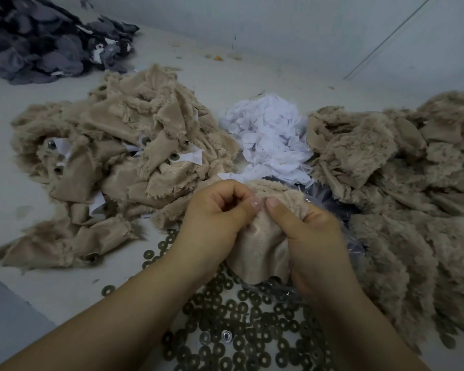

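A beige plush fabric piece point(260, 250) is held up over the table between both hands, smooth backing toward me and furry side away. My left hand point(214, 218) pinches its top edge with curled fingers and thumb. My right hand point(308, 226) grips the same piece from the right, thumb pressed on the fabric close to the left thumb. Below the hands lie several dark ring-shaped washers point(241, 328) spread on the table.
A heap of beige plush pieces point(113, 162) with plastic eyes and white patches fitted lies at the left. Another beige plush heap point(402, 188) fills the right. White fabric patches point(271, 140) are piled between them. Grey fabric pieces point(38, 41) sit far left. A clear plastic bag point(351, 231) lies under my right hand.
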`<control>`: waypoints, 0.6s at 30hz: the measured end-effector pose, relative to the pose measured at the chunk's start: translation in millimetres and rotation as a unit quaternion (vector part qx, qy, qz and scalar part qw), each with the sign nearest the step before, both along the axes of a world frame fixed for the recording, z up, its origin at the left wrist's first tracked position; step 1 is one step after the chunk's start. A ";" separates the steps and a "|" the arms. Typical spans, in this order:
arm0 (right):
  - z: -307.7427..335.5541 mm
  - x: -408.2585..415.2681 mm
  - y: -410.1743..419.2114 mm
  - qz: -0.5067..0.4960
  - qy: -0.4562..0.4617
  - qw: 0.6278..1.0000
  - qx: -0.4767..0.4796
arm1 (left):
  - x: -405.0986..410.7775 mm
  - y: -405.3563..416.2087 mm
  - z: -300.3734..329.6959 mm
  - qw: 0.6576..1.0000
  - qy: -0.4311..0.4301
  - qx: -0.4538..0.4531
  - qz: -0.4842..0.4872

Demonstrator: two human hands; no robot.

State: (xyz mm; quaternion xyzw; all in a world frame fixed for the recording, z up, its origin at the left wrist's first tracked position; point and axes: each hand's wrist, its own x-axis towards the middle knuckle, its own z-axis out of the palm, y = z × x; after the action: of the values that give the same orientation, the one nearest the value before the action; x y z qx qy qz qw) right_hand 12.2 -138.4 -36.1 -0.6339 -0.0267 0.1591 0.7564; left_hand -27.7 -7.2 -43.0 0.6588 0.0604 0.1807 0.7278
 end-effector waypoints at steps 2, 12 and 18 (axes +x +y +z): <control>-0.2 -0.5 0.3 0.009 0.006 1.000 0.011 | -0.9 -0.5 1.0 0.995 0.008 -0.100 -0.023; -0.6 1.8 1.2 0.047 0.053 0.995 0.063 | 1.8 -1.9 -2.0 0.971 0.016 -0.232 -0.047; -0.9 2.3 0.2 0.047 0.066 0.994 0.071 | 3.1 -4.6 -3.9 0.982 0.031 -0.183 -0.024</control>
State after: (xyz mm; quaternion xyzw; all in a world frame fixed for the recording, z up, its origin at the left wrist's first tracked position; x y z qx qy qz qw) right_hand 14.5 -138.2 -37.1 -0.5648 -0.0180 0.2339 0.7912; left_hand -24.7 -11.8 -46.9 0.5208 0.0989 0.1284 0.8381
